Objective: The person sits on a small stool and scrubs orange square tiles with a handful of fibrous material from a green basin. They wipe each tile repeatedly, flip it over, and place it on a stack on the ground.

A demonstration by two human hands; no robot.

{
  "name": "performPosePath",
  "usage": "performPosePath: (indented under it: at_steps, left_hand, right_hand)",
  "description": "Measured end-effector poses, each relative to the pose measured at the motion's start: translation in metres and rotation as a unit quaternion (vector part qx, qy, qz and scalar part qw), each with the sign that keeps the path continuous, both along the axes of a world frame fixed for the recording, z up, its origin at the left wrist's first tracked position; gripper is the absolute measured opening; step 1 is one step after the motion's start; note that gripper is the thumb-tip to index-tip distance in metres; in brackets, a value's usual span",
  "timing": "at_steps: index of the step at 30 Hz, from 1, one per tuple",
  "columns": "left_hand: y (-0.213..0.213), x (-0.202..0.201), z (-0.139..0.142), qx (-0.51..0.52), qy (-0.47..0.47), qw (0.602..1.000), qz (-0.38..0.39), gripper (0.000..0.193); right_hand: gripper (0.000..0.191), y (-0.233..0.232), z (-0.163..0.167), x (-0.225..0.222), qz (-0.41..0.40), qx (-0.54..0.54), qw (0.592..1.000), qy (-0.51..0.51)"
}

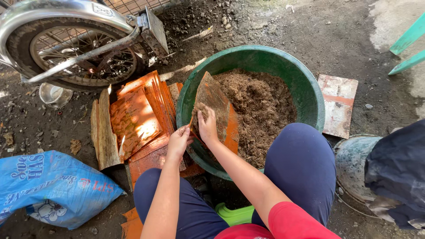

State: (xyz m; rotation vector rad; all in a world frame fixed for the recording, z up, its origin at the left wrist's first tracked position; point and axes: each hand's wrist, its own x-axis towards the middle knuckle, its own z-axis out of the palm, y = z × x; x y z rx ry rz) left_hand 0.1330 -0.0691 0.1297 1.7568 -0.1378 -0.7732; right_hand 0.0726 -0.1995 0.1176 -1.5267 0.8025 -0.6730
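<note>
One curved orange sheet [212,104], fibre-smeared.

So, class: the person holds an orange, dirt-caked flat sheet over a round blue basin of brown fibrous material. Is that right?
One thing is wrong: the round plastic basin is green, not blue, as the head view shows. The rest stands: both hands, left and right, hold the orange, dirt-caked flat sheet over its brown fibrous material.

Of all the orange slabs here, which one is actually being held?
The orange slab tilted over the green basin: left hand grips its lower edge, right hand presses brown fibre on it. The others lie stacked on the ground.
</note>
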Motion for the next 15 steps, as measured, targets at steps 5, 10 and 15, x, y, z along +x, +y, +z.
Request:
performPosePath:
  at_steps: [5, 10, 15]
  left_hand:
    - [-0.009, -0.011, 0.007, -0.06, -0.034, 0.997, -0.032, 0.036]
    - [-0.014, -0.016, 0.005, -0.094, 0.05, 0.994, -0.007, 0.032]
    - [-0.013, -0.009, 0.0, -0.041, 0.026, 0.999, 0.013, 0.039]
  right_hand:
    - [0.042, 0.008, 0.032, -0.014, 0.014, -0.078, 0.995, -0.059]
    - [0.046, 0.009, 0.028, -0.042, 0.047, -0.111, 0.989, -0.081]
    - [0.045, 0.006, -0.029, -0.079, 0.025, -0.04, 0.998, 0.046]
